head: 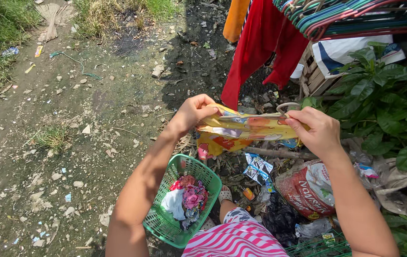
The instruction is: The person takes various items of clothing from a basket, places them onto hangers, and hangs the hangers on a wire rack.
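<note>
Two hands grip a yellow printed cloth (244,129) stretched between them at centre frame, our left hand (191,113) and right hand (318,131) both with fingers closed on its top edge, green laundry basket (165,223) at 7 o'clock, red garment (260,47) at 12.

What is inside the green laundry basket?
The green laundry basket holds crumpled clothes: a white piece and pink floral fabric. Whatever lies beneath them is covered.
</note>
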